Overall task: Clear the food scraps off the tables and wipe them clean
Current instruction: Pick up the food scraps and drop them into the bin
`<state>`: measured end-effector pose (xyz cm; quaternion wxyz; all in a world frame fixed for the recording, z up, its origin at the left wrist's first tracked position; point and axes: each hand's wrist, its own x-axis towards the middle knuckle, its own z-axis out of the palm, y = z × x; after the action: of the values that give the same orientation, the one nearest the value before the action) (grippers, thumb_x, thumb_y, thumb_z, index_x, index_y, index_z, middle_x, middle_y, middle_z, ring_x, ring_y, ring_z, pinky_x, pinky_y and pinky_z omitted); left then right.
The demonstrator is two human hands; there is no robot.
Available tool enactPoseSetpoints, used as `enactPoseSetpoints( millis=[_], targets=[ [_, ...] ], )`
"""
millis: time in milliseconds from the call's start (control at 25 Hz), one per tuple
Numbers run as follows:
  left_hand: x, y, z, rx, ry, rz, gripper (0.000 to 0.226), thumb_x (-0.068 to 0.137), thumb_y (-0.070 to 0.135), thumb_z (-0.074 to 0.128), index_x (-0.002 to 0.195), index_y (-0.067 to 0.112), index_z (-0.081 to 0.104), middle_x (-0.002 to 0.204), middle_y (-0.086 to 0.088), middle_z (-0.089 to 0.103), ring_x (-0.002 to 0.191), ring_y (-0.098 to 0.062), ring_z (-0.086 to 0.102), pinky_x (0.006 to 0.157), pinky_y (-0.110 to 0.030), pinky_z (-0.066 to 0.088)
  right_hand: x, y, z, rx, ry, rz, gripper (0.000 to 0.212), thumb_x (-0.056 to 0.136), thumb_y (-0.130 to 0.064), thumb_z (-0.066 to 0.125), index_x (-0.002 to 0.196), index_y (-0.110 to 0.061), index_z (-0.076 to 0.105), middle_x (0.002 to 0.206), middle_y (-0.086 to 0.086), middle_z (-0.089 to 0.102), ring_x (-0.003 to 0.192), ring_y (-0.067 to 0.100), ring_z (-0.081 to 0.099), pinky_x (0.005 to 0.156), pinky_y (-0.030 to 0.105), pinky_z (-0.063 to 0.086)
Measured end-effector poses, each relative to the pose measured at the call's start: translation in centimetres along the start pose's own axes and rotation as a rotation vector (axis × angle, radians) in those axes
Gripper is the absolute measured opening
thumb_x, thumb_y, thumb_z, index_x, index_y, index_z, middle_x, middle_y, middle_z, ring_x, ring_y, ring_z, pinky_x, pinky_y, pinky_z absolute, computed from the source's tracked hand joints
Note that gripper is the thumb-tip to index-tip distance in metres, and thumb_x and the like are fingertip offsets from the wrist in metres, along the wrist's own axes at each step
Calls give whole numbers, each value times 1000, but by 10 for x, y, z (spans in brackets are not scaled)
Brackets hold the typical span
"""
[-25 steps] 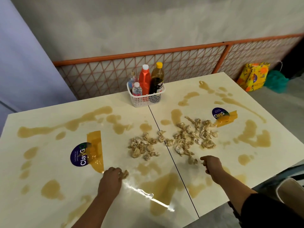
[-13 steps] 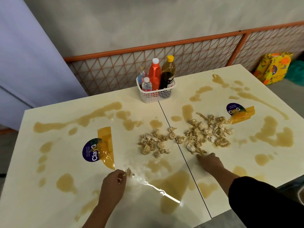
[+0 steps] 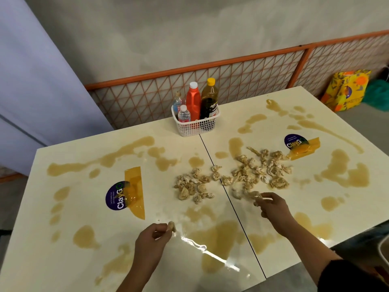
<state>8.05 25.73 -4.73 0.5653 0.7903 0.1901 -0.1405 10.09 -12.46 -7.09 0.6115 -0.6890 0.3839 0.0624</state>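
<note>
The fingers (image 3: 257,200) of the right hand (image 3: 272,207) now pinch a pale scrap (image 3: 253,194) at the near edge of the right-hand pile (image 3: 259,171); a second ago that hand hung closed, short of the heap. The left hand (image 3: 152,239) still pinches its own small piece (image 3: 172,226), fingers closed narrowly round it. From the right hand, the other pile (image 3: 193,187) lies at ten o'clock, across the seam on the left table (image 3: 73,207). Collecting has reached the main heap; brown spills (image 3: 345,171) await wiping.
</note>
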Motion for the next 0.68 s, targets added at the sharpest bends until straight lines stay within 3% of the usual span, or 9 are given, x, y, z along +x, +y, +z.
enactPoseSetpoints(
  millis=[120, 160, 240, 360, 440, 560, 680],
  targets=[
    [-4, 16, 23, -83, -101, -1, 4, 81, 7, 77, 82, 9, 74, 101, 6, 77, 92, -13, 73, 85, -35, 57, -19, -15, -24, 367, -116, 53, 21, 99, -1, 52, 112, 10, 63, 80, 17, 47, 57, 17, 30, 54, 33, 29],
    [-6, 23, 32, -99, -119, 8, 5, 80, 3, 77, 81, 7, 72, 104, 6, 76, 94, -12, 73, 86, -36, 57, -27, -18, -33, 487, -146, 94, 20, 97, -1, 49, 106, 11, 61, 78, 14, 41, 55, 16, 28, 54, 32, 27],
    [-10, 36, 50, -148, -136, 27, 10, 74, 0, 78, 76, 5, 69, 109, 4, 75, 97, -13, 72, 87, -37, 56, -40, -26, -44, 686, -186, 188, 13, 91, -7, 48, 84, -2, 57, 70, 8, 34, 50, 15, 28, 52, 30, 26],
    [-28, 58, 88, -267, -160, 34, 22, 56, 14, 81, 67, 5, 64, 108, -5, 75, 103, -22, 71, 91, -45, 56, -53, -32, -69, 782, -218, 255, 29, 91, -14, 59, 67, -15, 42, 64, 2, 27, 51, 17, 24, 50, 30, 31],
    [-41, 70, 118, -309, -196, 39, 26, 49, 19, 82, 62, 7, 64, 103, -15, 75, 103, -31, 71, 93, -49, 55, -60, -35, -86, 751, -240, 231, 32, 88, -1, 64, 70, -15, 42, 67, 4, 28, 54, 18, 29, 49, 29, 41],
    [-61, 91, 166, -341, -249, 41, 24, 49, 13, 85, 63, 3, 68, 95, -27, 72, 97, -40, 71, 84, -43, 57, -66, -33, -114, 846, -243, 192, 43, 86, 20, 52, 66, -15, 36, 67, 7, 35, 67, 23, 44, 57, 28, 58],
    [-81, 112, 213, -331, -297, 57, 26, 51, 9, 86, 68, 3, 68, 89, -23, 72, 91, -38, 71, 78, -39, 57, -66, -23, -148, 1060, -246, 250, 46, 78, 24, 43, 62, -18, 32, 67, 4, 29, 58, 15, 36, 58, 26, 56]
  ],
)
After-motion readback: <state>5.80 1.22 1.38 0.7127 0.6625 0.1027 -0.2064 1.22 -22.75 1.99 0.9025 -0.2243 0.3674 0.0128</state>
